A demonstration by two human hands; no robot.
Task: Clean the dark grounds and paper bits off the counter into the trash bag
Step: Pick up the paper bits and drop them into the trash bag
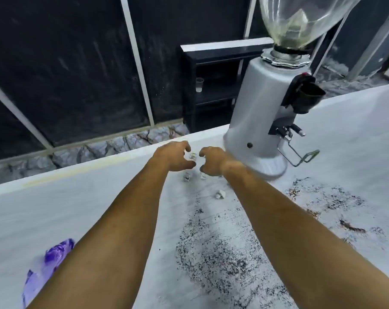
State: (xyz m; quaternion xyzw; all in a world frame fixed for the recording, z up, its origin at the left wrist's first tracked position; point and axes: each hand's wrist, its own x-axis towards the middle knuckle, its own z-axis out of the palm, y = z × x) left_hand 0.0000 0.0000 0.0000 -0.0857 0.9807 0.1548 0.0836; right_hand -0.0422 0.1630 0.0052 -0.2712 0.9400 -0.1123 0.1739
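Both arms reach far across the white counter [82, 204]. My left hand [173, 158] and my right hand [211, 161] face each other with curled, spread fingers, and a crumpled paper bit [192, 155] lies between them; neither hand holds anything. More paper bits lie just nearer: one [187, 177] under the left hand, one [203, 176] under the right, and another [220, 194] by the right forearm. Dark grounds [222, 253] are scattered over the near middle of the counter, with more grounds [331, 201] to the right. A purple trash bag [48, 264] lies at the near left, partly hidden by my left arm.
A grey coffee grinder [262, 112] with a clear hopper [300, 16] stands just right of my right hand; its wire fork [300, 157] juts out over the counter. Beyond the counter's far edge are a stone ledge, dark panels and a black shelf [211, 85] holding a small cup.
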